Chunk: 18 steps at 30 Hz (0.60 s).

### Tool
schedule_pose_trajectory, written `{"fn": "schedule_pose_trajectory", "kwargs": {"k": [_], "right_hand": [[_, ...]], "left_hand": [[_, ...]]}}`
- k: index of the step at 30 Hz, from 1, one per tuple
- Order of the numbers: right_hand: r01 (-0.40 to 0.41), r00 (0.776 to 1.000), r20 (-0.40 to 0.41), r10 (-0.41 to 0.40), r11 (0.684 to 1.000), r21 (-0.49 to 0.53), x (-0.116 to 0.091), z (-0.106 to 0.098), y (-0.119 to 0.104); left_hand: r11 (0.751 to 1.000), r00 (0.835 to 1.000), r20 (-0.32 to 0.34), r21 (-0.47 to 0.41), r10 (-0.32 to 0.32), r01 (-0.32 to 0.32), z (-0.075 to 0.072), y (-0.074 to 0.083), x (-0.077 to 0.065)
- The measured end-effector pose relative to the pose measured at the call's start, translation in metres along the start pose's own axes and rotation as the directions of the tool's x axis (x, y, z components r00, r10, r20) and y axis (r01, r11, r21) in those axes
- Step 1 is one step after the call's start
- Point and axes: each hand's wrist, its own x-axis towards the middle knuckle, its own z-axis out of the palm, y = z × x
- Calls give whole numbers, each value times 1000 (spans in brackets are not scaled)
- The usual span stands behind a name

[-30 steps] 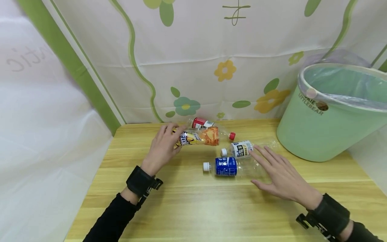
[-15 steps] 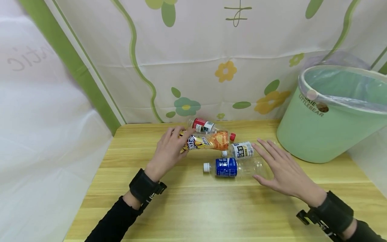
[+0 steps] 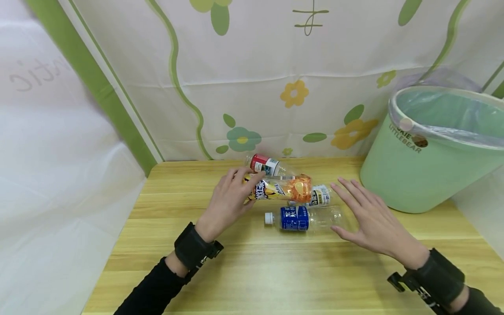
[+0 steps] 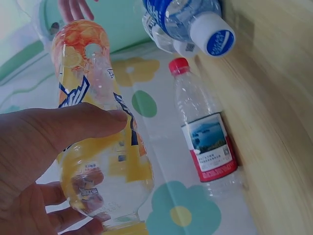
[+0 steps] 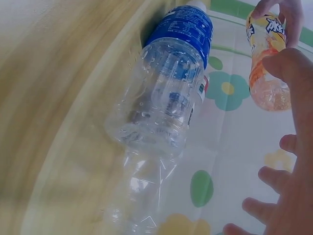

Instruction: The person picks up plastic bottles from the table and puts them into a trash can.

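My left hand (image 3: pixel 230 199) grips a clear plastic bottle with a yellow and orange label (image 3: pixel 282 188), held above the table. In the left wrist view the thumb (image 4: pixel 93 122) lies across this bottle's side. My right hand (image 3: pixel 374 223) is spread with straight fingers and holds nothing. Just left of it lie a blue-labelled bottle with a white cap (image 3: pixel 294 218) and a white-labelled bottle (image 3: pixel 320 195), partly hidden by the held one. Behind the held bottle a red-labelled bottle (image 3: pixel 264 164) lies on its side; its red cap (image 4: pixel 179 66) shows in the left wrist view.
A light green bin (image 3: pixel 417 175) with a clear plastic liner stands at the back right of the wooden table (image 3: pixel 291 275). A white cloth with printed flowers (image 3: pixel 293 57) hangs along the table's back edge. Another white sheet (image 3: pixel 59 197) is at the left.
My left hand has carried the yellow and orange bottle rightward and slightly nearer, so it now covers part of the white-labelled bottle. My right hand has shifted slightly, its fingers still spread.
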Motion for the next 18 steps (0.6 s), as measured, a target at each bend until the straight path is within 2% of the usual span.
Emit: {"fn": "schedule_pose_trajectory", "kwargs": {"k": [18], "right_hand": [[2, 999, -35, -2, 1000, 10, 8, -11, 1]], "left_hand": [[996, 996, -30, -4, 85, -85, 0, 22, 9]]}}
